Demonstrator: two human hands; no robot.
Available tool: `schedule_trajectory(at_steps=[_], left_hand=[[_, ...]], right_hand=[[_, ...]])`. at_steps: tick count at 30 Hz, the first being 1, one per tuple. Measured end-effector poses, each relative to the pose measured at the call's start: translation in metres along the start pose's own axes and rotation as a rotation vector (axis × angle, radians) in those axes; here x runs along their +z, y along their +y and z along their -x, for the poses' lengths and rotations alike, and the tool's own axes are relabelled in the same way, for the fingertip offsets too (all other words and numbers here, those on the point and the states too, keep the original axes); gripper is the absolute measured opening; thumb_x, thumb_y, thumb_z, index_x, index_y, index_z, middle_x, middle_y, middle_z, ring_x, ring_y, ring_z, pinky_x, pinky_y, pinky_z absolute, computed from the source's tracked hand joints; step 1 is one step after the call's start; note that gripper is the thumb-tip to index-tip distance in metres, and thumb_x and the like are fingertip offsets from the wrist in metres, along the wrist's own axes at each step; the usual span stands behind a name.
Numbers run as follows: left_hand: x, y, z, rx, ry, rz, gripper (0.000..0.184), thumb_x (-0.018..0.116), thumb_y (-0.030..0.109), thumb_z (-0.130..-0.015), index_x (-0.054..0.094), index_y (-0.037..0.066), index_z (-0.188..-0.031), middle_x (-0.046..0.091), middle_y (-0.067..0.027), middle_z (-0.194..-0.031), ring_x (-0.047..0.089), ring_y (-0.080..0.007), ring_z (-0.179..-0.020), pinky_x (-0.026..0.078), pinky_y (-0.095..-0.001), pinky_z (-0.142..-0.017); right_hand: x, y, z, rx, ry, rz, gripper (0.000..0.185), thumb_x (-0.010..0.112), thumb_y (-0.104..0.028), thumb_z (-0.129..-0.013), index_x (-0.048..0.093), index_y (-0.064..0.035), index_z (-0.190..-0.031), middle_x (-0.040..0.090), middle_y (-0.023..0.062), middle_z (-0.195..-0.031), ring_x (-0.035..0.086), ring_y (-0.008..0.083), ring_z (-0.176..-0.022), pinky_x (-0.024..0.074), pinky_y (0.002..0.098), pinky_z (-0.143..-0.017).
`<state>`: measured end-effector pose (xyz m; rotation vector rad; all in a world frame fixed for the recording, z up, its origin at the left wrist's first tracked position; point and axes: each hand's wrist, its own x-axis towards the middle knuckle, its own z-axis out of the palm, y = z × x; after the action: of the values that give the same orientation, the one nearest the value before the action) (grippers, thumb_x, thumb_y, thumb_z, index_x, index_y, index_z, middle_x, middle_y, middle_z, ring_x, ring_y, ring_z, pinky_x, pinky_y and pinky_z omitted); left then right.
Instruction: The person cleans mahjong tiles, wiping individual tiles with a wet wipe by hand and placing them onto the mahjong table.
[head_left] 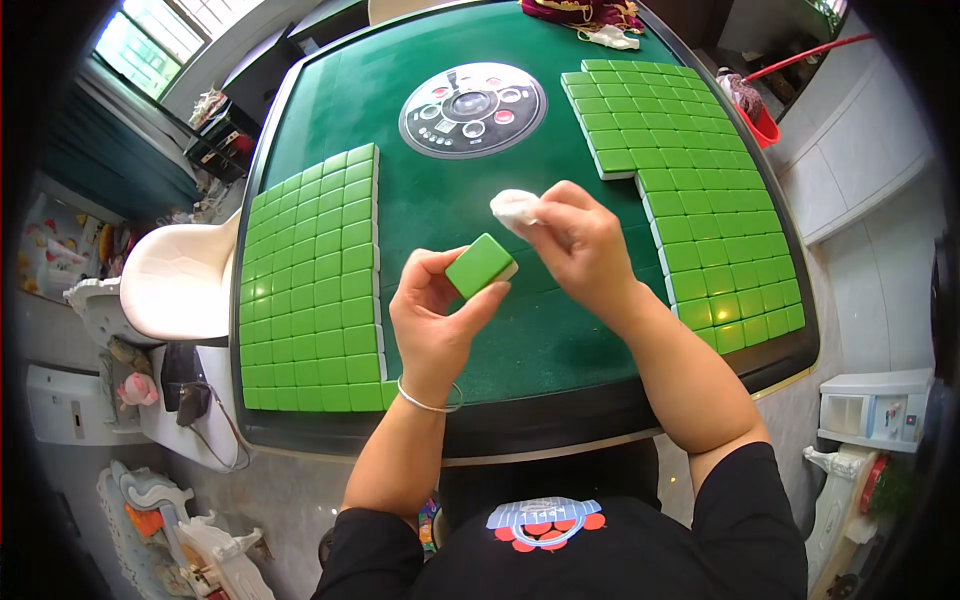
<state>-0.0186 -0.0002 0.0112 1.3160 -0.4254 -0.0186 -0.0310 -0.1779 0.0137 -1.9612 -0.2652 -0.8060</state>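
Note:
Above the green table, my left hand holds a green mahjong tile between thumb and fingers, its green face up and a pale edge at the right. My right hand pinches a crumpled white cloth or tissue, up and to the right of that tile and apart from it. Face-down green tiles lie in a block on the left, its front edge near my left wrist. A second block of green tiles lies on the right, beyond my right forearm.
The table has a round control panel at its middle. At the far right edge lie a dark red cloth bag and a white crumpled piece. A white chair stands left; a red bucket is at right.

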Motion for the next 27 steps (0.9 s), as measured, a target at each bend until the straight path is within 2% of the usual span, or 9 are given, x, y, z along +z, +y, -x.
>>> schedule_trajectory(at_steps=[2, 5, 10, 13, 15, 18, 21, 25, 27], left_hand=[[-0.006, -0.003, -0.001, -0.200, -0.012, 0.165, 0.033, 0.078, 0.003, -0.080, 0.061, -0.001, -0.108, 0.066, -0.0070, -0.102, 0.064, -0.0136, -0.086, 0.054, -0.0260, -0.076], [-0.017, -0.010, -0.002, -0.303, -0.092, 0.356, 0.039, 0.074, 0.010, -0.085, 0.058, -0.002, -0.118, 0.066, -0.0096, -0.109, 0.065, -0.0166, -0.095, 0.056, -0.0316, -0.081], [-0.020, -0.011, -0.002, -0.323, -0.208, 0.579, 0.042, 0.072, 0.013, -0.087, 0.056, -0.001, -0.122, 0.064, -0.0109, -0.114, 0.064, -0.0207, -0.102, 0.057, -0.0374, -0.085], [-0.014, -0.009, -0.002, -0.341, -0.213, 0.593, 0.051, 0.073, 0.025, -0.088, 0.052, -0.001, -0.127, 0.064, -0.0118, -0.112, 0.064, -0.0209, -0.097, 0.055, -0.0350, -0.085], [-0.015, -0.012, -0.003, -0.364, -0.233, 0.648, 0.049, 0.073, 0.021, -0.087, 0.053, -0.001, -0.126, 0.064, -0.0115, -0.113, 0.064, -0.0218, -0.100, 0.056, -0.0381, -0.087], [-0.013, -0.011, -0.002, -0.373, -0.233, 0.677, 0.044, 0.071, 0.019, -0.088, 0.054, -0.001, -0.124, 0.064, -0.0118, -0.115, 0.064, -0.0217, -0.099, 0.055, -0.0388, -0.086], [-0.014, -0.009, -0.001, -0.439, -0.195, 0.711, 0.038, 0.067, 0.018, -0.091, 0.052, 0.001, -0.121, 0.062, -0.0136, -0.119, 0.064, -0.0210, -0.094, 0.055, -0.0363, -0.084], [-0.012, -0.004, -0.006, -0.587, -0.213, 0.630, 0.030, 0.060, 0.017, -0.095, 0.049, 0.003, -0.118, 0.060, -0.0161, -0.123, 0.063, -0.0203, -0.090, 0.053, -0.0322, -0.081], [-0.018, -0.010, -0.005, -0.654, -0.185, 0.815, 0.030, 0.048, 0.017, -0.099, 0.047, 0.001, -0.125, 0.058, -0.0168, -0.124, 0.063, -0.0225, -0.093, 0.053, -0.0327, -0.084]], right_hand=[[-0.005, -0.004, -0.001, 0.061, 0.048, -0.095, 0.010, 0.067, 0.000, -0.084, 0.070, -0.0026, -0.094, 0.057, 0.0069, -0.080, 0.055, 0.0176, -0.063, 0.0438, 0.0290, -0.055], [0.001, -0.014, 0.000, -0.246, -0.008, -0.148, 0.008, 0.068, -0.003, -0.086, 0.069, -0.0001, -0.093, 0.058, 0.0070, -0.080, 0.054, 0.0156, -0.062, 0.0438, 0.0286, -0.055], [0.007, -0.016, 0.002, 0.058, -0.055, -0.331, 0.007, 0.068, -0.005, -0.088, 0.069, -0.0002, -0.093, 0.058, 0.0069, -0.080, 0.054, 0.0154, -0.062, 0.0438, 0.0281, -0.055], [0.003, -0.010, 0.002, 0.151, -0.022, -0.317, 0.008, 0.068, -0.005, -0.088, 0.069, 0.0000, -0.094, 0.057, 0.0068, -0.080, 0.054, 0.0158, -0.061, 0.0437, 0.0280, -0.055], [-0.001, -0.015, 0.002, 0.130, 0.033, -0.332, 0.009, 0.068, -0.006, -0.088, 0.069, 0.0001, -0.095, 0.057, 0.0067, -0.079, 0.054, 0.0164, -0.061, 0.0438, 0.0279, -0.055], [0.008, -0.020, 0.008, -0.146, 0.019, -0.312, 0.010, 0.068, -0.006, -0.088, 0.070, 0.0001, -0.096, 0.057, 0.0069, -0.079, 0.055, 0.0176, -0.061, 0.0447, 0.0284, -0.055], [0.005, -0.014, 0.002, 0.059, -0.046, -0.186, 0.010, 0.068, -0.005, -0.087, 0.070, -0.0006, -0.096, 0.057, 0.0071, -0.079, 0.056, 0.0181, -0.062, 0.0455, 0.0293, -0.055], [0.001, -0.014, 0.000, 0.134, 0.091, -0.345, 0.008, 0.069, -0.004, -0.087, 0.070, -0.0021, -0.094, 0.058, 0.0090, -0.080, 0.057, 0.0170, -0.061, 0.0451, 0.0290, -0.054], [0.004, -0.011, 0.006, -0.038, 0.029, -0.187, 0.016, 0.070, -0.002, -0.080, 0.071, -0.0057, -0.095, 0.059, 0.0066, -0.083, 0.059, 0.0198, -0.068, 0.0467, 0.0322, -0.060]])
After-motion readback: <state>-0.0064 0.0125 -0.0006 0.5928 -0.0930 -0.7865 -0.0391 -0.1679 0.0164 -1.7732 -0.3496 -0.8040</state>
